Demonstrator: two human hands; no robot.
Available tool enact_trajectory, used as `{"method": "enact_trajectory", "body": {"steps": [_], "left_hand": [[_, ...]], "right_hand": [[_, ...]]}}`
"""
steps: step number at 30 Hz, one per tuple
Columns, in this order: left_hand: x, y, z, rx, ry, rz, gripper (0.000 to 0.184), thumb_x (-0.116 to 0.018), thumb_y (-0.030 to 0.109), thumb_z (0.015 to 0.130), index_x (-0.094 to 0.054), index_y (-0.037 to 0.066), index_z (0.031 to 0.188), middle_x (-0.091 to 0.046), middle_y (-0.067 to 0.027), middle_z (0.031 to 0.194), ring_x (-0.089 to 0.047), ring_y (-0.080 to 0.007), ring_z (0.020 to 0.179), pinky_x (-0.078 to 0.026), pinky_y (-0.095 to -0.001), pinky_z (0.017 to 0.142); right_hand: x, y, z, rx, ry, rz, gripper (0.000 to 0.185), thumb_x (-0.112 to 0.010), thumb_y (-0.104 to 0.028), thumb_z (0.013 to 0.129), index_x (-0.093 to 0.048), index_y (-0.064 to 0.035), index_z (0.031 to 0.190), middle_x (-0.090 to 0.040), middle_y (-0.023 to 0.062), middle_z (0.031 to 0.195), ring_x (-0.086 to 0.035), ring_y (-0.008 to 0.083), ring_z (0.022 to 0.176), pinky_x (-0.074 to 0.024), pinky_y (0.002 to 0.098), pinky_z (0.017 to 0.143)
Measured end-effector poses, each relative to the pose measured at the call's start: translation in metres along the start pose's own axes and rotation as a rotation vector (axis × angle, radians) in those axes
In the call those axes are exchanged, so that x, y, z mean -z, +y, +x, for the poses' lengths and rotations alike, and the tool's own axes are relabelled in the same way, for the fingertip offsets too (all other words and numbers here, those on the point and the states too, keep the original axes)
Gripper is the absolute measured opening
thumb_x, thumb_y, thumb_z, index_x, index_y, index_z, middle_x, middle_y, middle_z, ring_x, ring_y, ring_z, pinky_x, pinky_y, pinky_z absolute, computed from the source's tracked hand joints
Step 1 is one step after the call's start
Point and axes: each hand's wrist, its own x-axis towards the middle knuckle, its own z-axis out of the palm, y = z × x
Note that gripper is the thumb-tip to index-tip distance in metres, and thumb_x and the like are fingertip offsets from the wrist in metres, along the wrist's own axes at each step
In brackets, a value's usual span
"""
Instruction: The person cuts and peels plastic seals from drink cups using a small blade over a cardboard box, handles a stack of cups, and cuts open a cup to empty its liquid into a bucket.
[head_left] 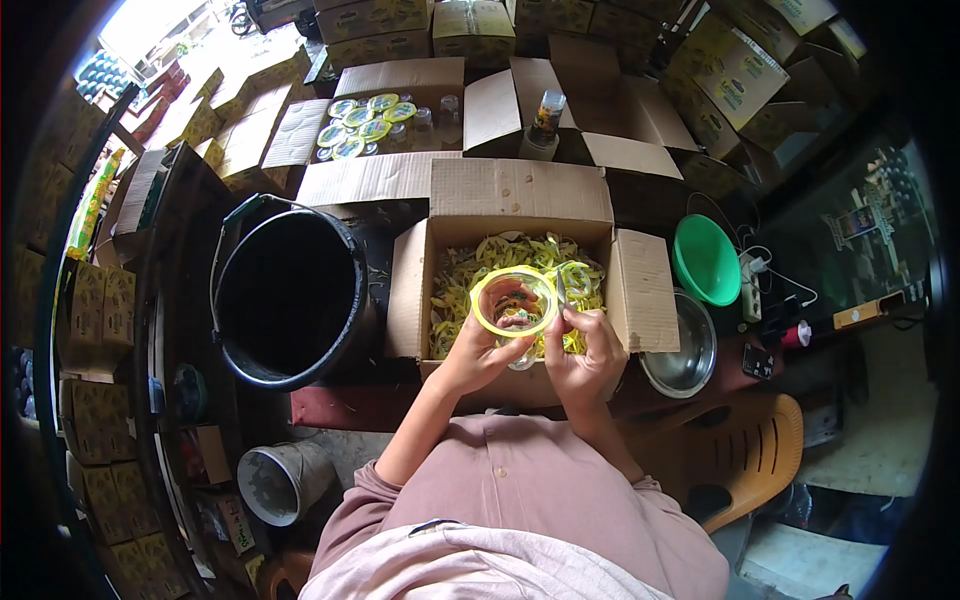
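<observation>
My left hand (478, 355) is wrapped round a clear plastic cup (519, 318) with a bright yellow rim. Its round mouth is tilted up toward me, and printed marks show through it. At the cup's right edge, my right hand (582, 355) is closed on a thin grey blade (562, 288); its handle is hidden by the fingers. Both hands are over an open cardboard box (520, 190) full of yellow-green film scraps (580, 275).
A black bucket (290, 375) stands left of the box, with a green basin (706, 258) and a metal bowl (700, 365) on the right. Behind, an open carton (375, 170) holds cups with yellow-green lids. An orange chair (770, 450) stands at right.
</observation>
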Motion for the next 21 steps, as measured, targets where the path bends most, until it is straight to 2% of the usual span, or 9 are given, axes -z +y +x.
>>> {"method": "enact_trajectory", "body": {"steps": [3, 7, 10, 16, 19, 21], "left_hand": [[-0.002, 0.008, -0.001, -0.031, -0.047, 0.171, 0.059, -0.061, 0.003, 0.076, -0.029, 0.004, 0.126, -0.039, -0.0085, 0.116, -0.044, -0.0166, 0.106, -0.042, -0.0303, 0.085], [0.001, 0.006, -0.002, -0.015, -0.034, 0.105, 0.058, -0.061, 0.003, 0.076, -0.029, 0.004, 0.125, -0.039, -0.0088, 0.117, -0.044, -0.0167, 0.107, -0.043, -0.0305, 0.085], [0.000, 0.008, -0.001, 0.000, -0.026, 0.038, 0.058, -0.060, 0.002, 0.077, -0.029, 0.003, 0.125, -0.039, -0.0090, 0.118, -0.044, -0.0168, 0.107, -0.043, -0.0310, 0.085], [0.001, 0.006, 0.000, -0.002, 0.001, -0.034, 0.057, -0.060, 0.002, 0.077, -0.029, 0.004, 0.125, -0.039, -0.0089, 0.118, -0.045, -0.0175, 0.107, -0.042, -0.0316, 0.087], [0.000, 0.008, -0.002, 0.071, -0.004, -0.066, 0.058, -0.060, 0.003, 0.077, -0.029, 0.003, 0.125, -0.039, -0.0092, 0.118, -0.044, -0.0173, 0.108, -0.041, -0.0312, 0.088], [0.003, 0.006, -0.002, 0.060, -0.044, 0.042, 0.058, -0.060, 0.003, 0.076, -0.029, 0.003, 0.125, -0.040, -0.0097, 0.118, -0.044, -0.0168, 0.109, -0.041, -0.0307, 0.088]], "right_hand": [[0.000, 0.003, 0.005, -0.047, -0.043, 0.052, 0.012, -0.064, 0.002, 0.067, -0.057, -0.0005, 0.077, -0.060, 0.0102, 0.069, -0.060, 0.0210, 0.061, -0.0476, 0.0295, 0.057], [0.003, 0.012, 0.007, -0.107, -0.098, 0.180, 0.011, -0.064, 0.003, 0.067, -0.057, 0.0004, 0.075, -0.060, 0.0098, 0.068, -0.060, 0.0190, 0.060, -0.0470, 0.0284, 0.057], [0.003, 0.011, 0.003, -0.136, -0.046, 0.187, 0.010, -0.064, 0.003, 0.068, -0.057, 0.0006, 0.074, -0.059, 0.0092, 0.068, -0.059, 0.0178, 0.060, -0.0463, 0.0274, 0.056], [0.005, 0.007, -0.005, -0.036, -0.031, 0.131, 0.012, -0.064, 0.003, 0.068, -0.056, 0.0000, 0.077, -0.058, 0.0092, 0.067, -0.059, 0.0192, 0.059, -0.0461, 0.0276, 0.055], [0.004, 0.005, -0.004, -0.002, -0.032, 0.059, 0.014, -0.064, 0.004, 0.067, -0.056, -0.0006, 0.079, -0.058, 0.0101, 0.067, -0.059, 0.0207, 0.059, -0.0466, 0.0286, 0.055], [0.005, 0.005, -0.001, 0.012, -0.050, 0.030, 0.015, -0.064, 0.004, 0.066, -0.056, -0.0006, 0.078, -0.058, 0.0106, 0.067, -0.059, 0.0213, 0.059, -0.0469, 0.0291, 0.055]]}}
